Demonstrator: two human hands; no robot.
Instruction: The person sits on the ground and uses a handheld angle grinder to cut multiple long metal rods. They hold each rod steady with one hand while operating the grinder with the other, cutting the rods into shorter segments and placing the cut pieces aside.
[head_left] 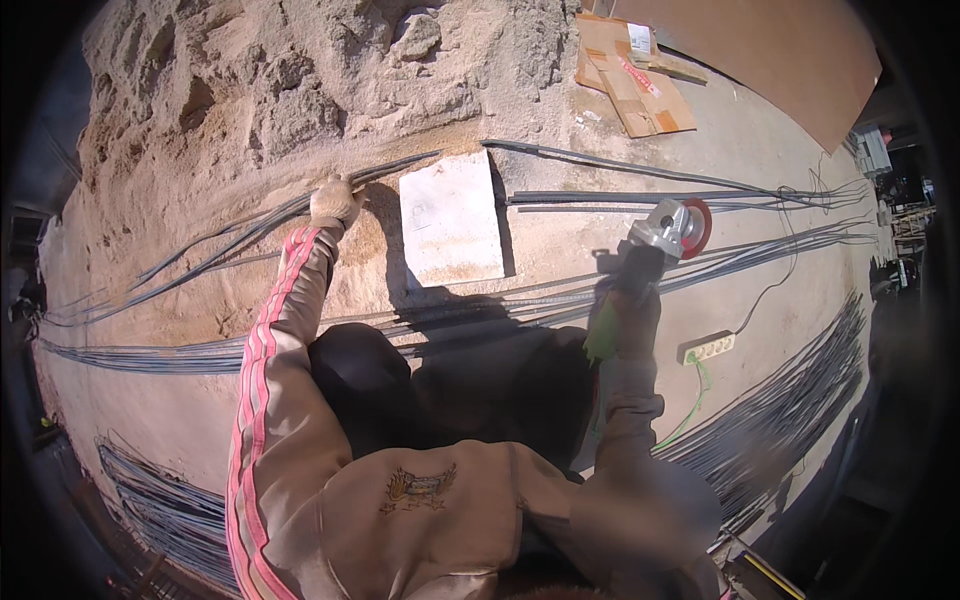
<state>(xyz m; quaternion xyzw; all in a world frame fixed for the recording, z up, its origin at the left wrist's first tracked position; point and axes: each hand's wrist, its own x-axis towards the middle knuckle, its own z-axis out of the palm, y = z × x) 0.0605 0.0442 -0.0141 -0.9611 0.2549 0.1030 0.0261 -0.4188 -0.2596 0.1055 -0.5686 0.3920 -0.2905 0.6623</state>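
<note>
My left hand point(337, 203), in a pale glove, is closed around a small bundle of dark steel rods point(240, 237) at the foot of the sand heap. Just to its right lies a white rectangular block point(452, 222), and the rods run up to its far edge. My right hand point(630, 305), in shadow and hard to make out, grips an angle grinder point(657, 240). The grinder's silver head and red disc point(696, 228) are above the floor on the right, over the rods and apart from the block.
A sand heap point(300, 80) rises at the far side. Long rods point(150, 357) cross the floor before my knees; more are piled at right point(780, 410) and lower left point(180, 510). A power strip point(709, 348) with a green cord point(700, 400) lies at right. Flattened cardboard point(640, 95) lies beyond.
</note>
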